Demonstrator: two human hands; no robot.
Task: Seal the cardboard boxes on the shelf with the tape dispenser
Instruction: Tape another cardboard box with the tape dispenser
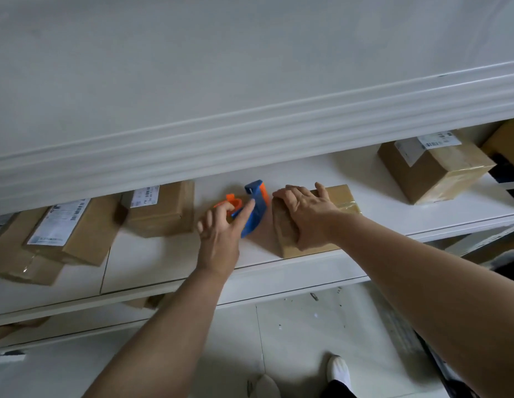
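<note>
A blue and orange tape dispenser (257, 206) lies on the white shelf (169, 259), just left of a small cardboard box (343, 201) with clear tape across its right end. My left hand (221, 234) hovers over the dispenser's handle with fingers spread, the index finger touching its blue body. My right hand (306, 214) lies flat on top of the small box, fingers wrapped over its left and front edges.
More cardboard boxes stand on the shelf: two labelled ones stacked at far left (60, 231), one behind them (161, 208), a taped one at right (431, 168). An upper shelf edge (250, 124) overhangs. Tiled floor and my feet lie below.
</note>
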